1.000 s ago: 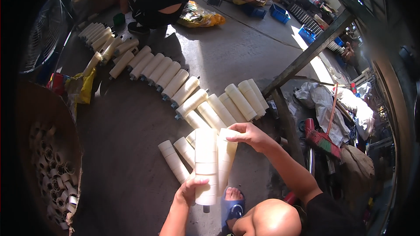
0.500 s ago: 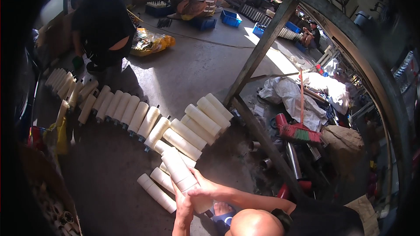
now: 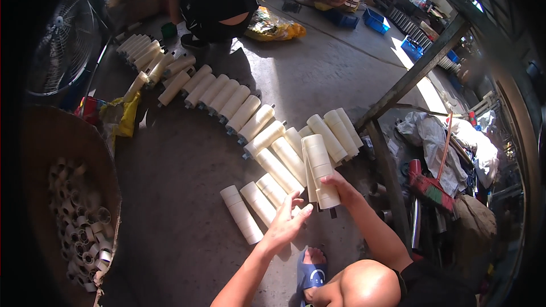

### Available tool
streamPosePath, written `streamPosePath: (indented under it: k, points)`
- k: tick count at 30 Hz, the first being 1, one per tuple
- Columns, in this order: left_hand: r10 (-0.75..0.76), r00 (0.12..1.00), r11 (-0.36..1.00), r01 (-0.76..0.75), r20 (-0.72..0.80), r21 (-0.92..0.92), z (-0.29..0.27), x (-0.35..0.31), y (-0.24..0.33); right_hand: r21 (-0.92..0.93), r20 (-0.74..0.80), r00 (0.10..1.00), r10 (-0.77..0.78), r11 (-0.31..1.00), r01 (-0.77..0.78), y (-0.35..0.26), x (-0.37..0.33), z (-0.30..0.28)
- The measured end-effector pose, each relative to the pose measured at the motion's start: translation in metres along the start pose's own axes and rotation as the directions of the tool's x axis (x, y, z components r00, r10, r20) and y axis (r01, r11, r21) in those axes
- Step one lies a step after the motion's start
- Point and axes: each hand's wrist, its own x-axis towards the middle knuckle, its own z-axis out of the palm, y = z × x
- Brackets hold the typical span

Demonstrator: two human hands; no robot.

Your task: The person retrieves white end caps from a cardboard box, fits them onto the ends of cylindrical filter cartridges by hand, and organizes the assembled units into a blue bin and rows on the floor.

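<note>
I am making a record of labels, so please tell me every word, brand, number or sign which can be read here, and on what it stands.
None can be read.
Cream roller in the right hand: no writing shows.
Blue slipper: a pale mark, no readable letters.
Yellow bag: coloured patches, too small and blurred to read.

Blue sandal (image 3: 314, 276), black sleeve (image 3: 429, 279).

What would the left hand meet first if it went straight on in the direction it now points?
Probably the segmented cream roller held in the right hand; depth is unclear, so the left hand might miss it.
</note>
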Motion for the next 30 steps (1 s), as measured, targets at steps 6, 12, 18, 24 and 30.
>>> streamPosePath:
  k: [6, 12, 18, 24, 30]
  points:
    - [0.006, 0.958, 0.997, -0.026, -0.287, -0.067, -0.049, 0.009, -0.026, -0.912, -0.411, 0.832, -0.373, 0.174, -0.372, -0.010, 0.089, -0.003]
    - [0.004, 0.651, 0.998, 0.046, -0.759, 0.044, -0.088, 0.022, -0.098, -0.886, -0.392, 0.858, -0.331, -0.113, -0.449, -0.006, 0.118, 0.015]
    - [0.294, 0.828, 0.806, 0.053, -0.478, 0.589, -0.129, -0.001, -0.053, -0.842, 0.381, 0.793, -0.475, -0.533, 0.086, -0.056, 0.188, 0.048]
    - [0.218, 0.950, 0.521, 0.080, -0.224, 0.850, -0.172, -0.133, 0.029, -0.552, 0.619, 0.781, 0.078, -0.664, 0.504, -0.067, 0.303, 0.108]
    - [0.170, 0.855, 0.646, 0.278, -0.490, 0.710, -0.195, -0.233, 0.131, -0.571, 0.741, 0.665, 0.094, -0.434, 0.697, -0.076, 0.336, 0.046]
